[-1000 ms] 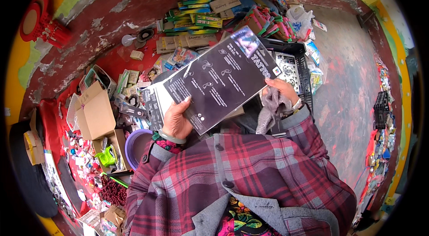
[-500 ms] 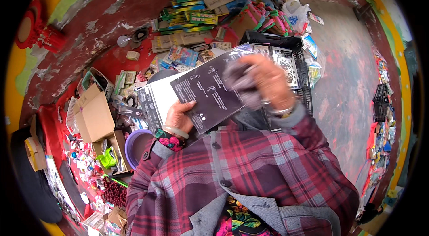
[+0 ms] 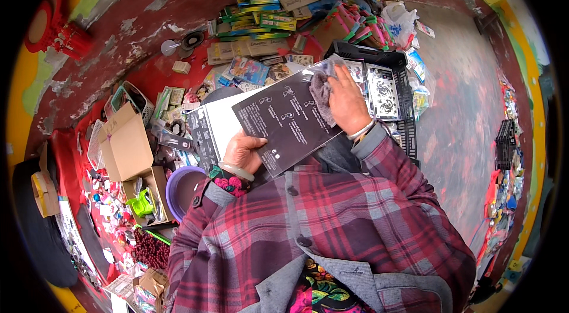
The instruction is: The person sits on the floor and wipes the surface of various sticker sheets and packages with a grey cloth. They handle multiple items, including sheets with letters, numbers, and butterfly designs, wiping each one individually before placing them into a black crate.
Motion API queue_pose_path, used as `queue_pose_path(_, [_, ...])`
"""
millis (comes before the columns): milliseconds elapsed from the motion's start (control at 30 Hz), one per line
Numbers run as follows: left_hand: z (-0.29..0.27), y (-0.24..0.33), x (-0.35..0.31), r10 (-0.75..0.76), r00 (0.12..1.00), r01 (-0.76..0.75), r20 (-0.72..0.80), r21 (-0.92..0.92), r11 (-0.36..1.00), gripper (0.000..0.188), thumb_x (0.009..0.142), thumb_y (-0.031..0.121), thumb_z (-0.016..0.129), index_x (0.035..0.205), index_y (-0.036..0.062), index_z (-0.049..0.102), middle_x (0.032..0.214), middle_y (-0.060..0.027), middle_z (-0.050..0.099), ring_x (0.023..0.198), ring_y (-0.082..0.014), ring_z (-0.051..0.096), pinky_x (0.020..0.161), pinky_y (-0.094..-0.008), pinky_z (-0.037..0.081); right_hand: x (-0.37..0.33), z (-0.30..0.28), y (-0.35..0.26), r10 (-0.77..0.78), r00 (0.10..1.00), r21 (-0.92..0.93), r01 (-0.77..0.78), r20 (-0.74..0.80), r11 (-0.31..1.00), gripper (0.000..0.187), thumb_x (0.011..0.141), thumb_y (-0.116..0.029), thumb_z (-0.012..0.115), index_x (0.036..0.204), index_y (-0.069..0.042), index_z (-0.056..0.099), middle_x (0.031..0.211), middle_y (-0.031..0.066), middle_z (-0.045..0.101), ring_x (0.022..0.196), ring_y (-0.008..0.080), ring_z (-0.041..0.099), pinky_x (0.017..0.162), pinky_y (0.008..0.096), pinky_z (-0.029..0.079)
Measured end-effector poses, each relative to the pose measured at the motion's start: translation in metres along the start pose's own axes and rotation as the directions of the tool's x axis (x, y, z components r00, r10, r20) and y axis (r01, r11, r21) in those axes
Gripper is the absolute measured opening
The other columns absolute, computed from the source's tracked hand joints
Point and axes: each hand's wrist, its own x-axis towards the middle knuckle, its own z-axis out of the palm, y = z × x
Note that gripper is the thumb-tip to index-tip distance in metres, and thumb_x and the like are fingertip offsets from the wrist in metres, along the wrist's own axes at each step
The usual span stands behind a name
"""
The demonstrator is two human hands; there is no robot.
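A flat black package (image 3: 284,126) with pale printing and small drawings lies tilted in front of me, in a clear plastic sleeve. My left hand (image 3: 243,152) grips its lower left edge, thumb on top. My right hand (image 3: 348,100) presses a grey-purple cloth (image 3: 322,97) against the package's right edge, fingers over the cloth. Beneath the package lies a white sheet (image 3: 222,126), and a dark printed sheet (image 3: 203,135) shows at its left side.
A black plastic crate (image 3: 400,70) holding patterned sheets stands on the right. To the left are an open cardboard box (image 3: 127,153), a purple basin (image 3: 178,191) and a woven basket (image 3: 135,100). Stacked packets (image 3: 261,17) and a white plastic bag (image 3: 400,23) lie at the back.
My right hand, blurred and lifted over the package before, now rests with the cloth at its right edge. My left hand keeps its hold.
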Motion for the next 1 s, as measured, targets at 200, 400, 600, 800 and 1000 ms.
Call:
queue_pose_path(200, [-0.003, 0.0, 0.004, -0.022, 0.998, 0.022, 0.053, 0.005, 1.0, 0.05, 0.072, -0.015, 0.042, 0.12, -0.0017, 0.046, 0.115, -0.0147, 0.056, 0.106, -0.029, 0.055, 0.095, -0.0438, 0.044, 0.006, 0.016, -0.052, -0.194, 0.977, 0.233, 0.169, 0.088, 0.958, 0.04, 0.085, -0.009, 0.048, 0.124, 0.001, 0.048, 0.13, 0.0202, 0.046, 0.125, 0.0335, 0.04, 0.107, 0.0403, 0.03])
queue_pose_path(400, [-0.016, -0.009, 0.008, 0.017, 0.999, -0.015, 0.052, -0.041, 0.999, 0.055, 0.074, -0.013, 0.048, 0.126, 0.0011, 0.043, 0.124, -0.012, 0.052, 0.114, -0.0279, 0.052, 0.099, -0.0438, 0.041, 0.014, 0.028, -0.116, -0.385, 0.923, 0.663, 0.285, 0.006, 0.693, 0.044, 0.087, -0.016, 0.051, 0.129, -0.007, 0.045, 0.137, 0.0198, 0.039, 0.132, 0.0338, 0.031, 0.109, 0.0423, 0.023])
queue_pose_path(600, [-0.011, -0.008, 0.005, -0.055, 0.995, 0.049, 0.088, 0.074, 0.996, 0.053, 0.073, -0.016, 0.042, 0.125, -0.0002, 0.044, 0.117, -0.0171, 0.056, 0.109, -0.031, 0.055, 0.096, -0.0448, 0.044, 0.028, 0.029, -0.058, -0.187, 0.981, 0.181, 0.176, 0.045, 0.968, 0.041, 0.083, -0.013, 0.048, 0.123, -0.007, 0.048, 0.129, 0.0176, 0.047, 0.123, 0.0342, 0.041, 0.102, 0.0414, 0.033])
queue_pose_path(800, [0.002, -0.006, 0.0, -0.013, 0.999, 0.011, 0.047, 0.054, 0.998, 0.053, 0.073, -0.017, 0.041, 0.123, -0.0015, 0.045, 0.117, -0.0183, 0.057, 0.107, -0.0322, 0.057, 0.095, -0.0451, 0.045, 0.035, 0.017, 0.016, -0.02, 0.99, 0.198, 0.047, -0.138, 0.979, 0.03, 0.083, -0.006, 0.044, 0.111, 0.0, 0.054, 0.113, 0.0197, 0.057, 0.105, 0.0354, 0.054, 0.089, 0.0403, 0.045])
queue_pose_path(1000, [-0.007, -0.007, 0.004, -0.029, 0.998, 0.026, 0.055, 0.056, 0.998, 0.047, 0.074, -0.013, 0.043, 0.12, -0.0043, 0.047, 0.115, -0.0183, 0.058, 0.106, -0.0313, 0.058, 0.094, -0.0437, 0.046, 0.004, 0.016, 0.018, 0.112, 0.956, 0.273, -0.036, -0.27, 0.961, 0.03, 0.086, -0.006, 0.044, 0.112, -0.001, 0.056, 0.108, 0.0186, 0.06, 0.102, 0.0347, 0.056, 0.089, 0.0403, 0.044])
